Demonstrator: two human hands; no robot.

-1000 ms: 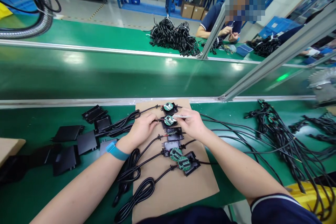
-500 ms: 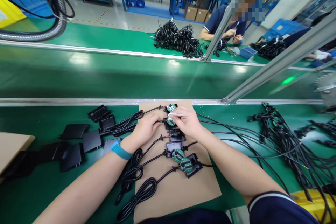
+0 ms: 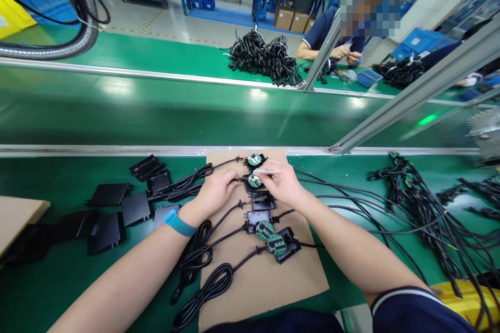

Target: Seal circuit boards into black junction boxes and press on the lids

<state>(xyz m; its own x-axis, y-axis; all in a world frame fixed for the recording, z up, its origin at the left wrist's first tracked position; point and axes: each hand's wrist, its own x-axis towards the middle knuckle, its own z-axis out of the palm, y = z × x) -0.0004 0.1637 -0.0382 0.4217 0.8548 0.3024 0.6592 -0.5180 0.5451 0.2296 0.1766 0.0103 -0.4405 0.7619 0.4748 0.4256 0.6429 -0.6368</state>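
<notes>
My left hand (image 3: pixel 219 187) pinches a black cable (image 3: pixel 240 180) just left of a round green circuit board (image 3: pixel 255 180). In my right hand (image 3: pixel 282 183) is a thin white stick-like tool (image 3: pixel 269 171), its tip at that board. The board lies over a black plastic case, partly hidden by my right fingers. Above it sits another round board (image 3: pixel 254 159) with white patches on it. Nearer me are more black cases (image 3: pixel 259 217) with a round board (image 3: pixel 264 230) and a further round board (image 3: pixel 277 245), all on a cardboard sheet (image 3: pixel 265 291).
Loose black covers (image 3: pixel 136 209) lie on the left of the green bench, with coiled black cables (image 3: pixel 214 286) beside the cardboard. A cable bundle (image 3: pixel 417 213) spreads at the right. A metal post (image 3: pixel 390 83) slants across. Beyond the belt, a person (image 3: pixel 322 36) handles small parts near a cable pile (image 3: pixel 265 60).
The tool tip in my right hand has shifted slightly down and right over the board, and more of the board shows. My left hand stays almost still.
</notes>
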